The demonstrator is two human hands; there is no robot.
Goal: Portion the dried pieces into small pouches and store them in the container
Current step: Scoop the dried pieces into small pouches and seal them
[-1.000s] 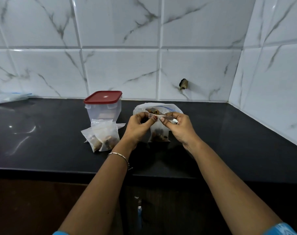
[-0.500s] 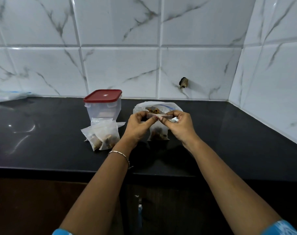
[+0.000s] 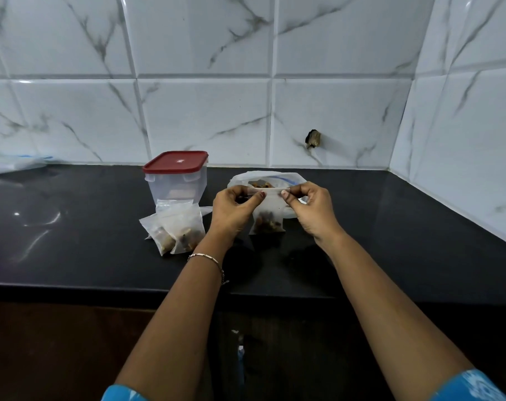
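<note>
A small clear pouch [image 3: 267,219] with brown dried pieces at its bottom hangs above the black counter. My left hand [image 3: 234,211] pinches the left end of its top strip and my right hand [image 3: 312,206] pinches the right end. Behind it lies a larger clear bag [image 3: 274,178] with more dried pieces showing at its mouth. Filled small pouches [image 3: 178,227] lie in a pile to the left. Behind that pile stands the clear container [image 3: 176,182], its red lid on.
The black counter [image 3: 72,227] runs to a white tiled wall behind and on the right. A white plastic item [image 3: 11,163] lies at the far left by the wall. A small dark stub [image 3: 313,138] sticks out of the back tiles.
My hands have slid apart along the pouch's top strip, the right thumb moving toward the right end. The pouch still hangs in the same place.
</note>
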